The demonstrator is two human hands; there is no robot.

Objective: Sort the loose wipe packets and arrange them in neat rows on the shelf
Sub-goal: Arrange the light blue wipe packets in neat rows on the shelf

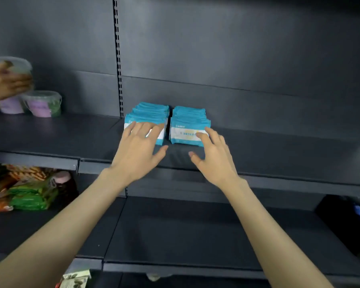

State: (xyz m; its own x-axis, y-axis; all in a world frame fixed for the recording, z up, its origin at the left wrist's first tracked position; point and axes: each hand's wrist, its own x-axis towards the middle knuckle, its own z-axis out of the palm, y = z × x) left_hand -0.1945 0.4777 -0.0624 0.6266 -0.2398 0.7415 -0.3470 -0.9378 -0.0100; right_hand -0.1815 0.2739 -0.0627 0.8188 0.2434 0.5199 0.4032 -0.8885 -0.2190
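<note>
So the left hand (138, 148) was flat out, fingers spread and straight, laid against the front packet of the left row of teal-and-white plastic wipe packets (152, 113), gripping nothing. The right hand (213, 156) was loose too, with only its forefinger touching the front packet of the right row (188, 121).

Both rows stood straight ahead, just past the fingertips. Each one's long axis ran front to back toward the rear panel, with a thin gap between them. Each hand was nearest its own row, so I'd guess any squaring-up push would go straight back.

Count: two rows, two hands, zero loose packets in view. Packets per row were too blurred to count.

They sat on the dark grey metal shelf (279, 163). Far left, another person's hand (2, 82) held one clear plastic tub (19, 64), with two more tubs (43, 106) below it.
</note>
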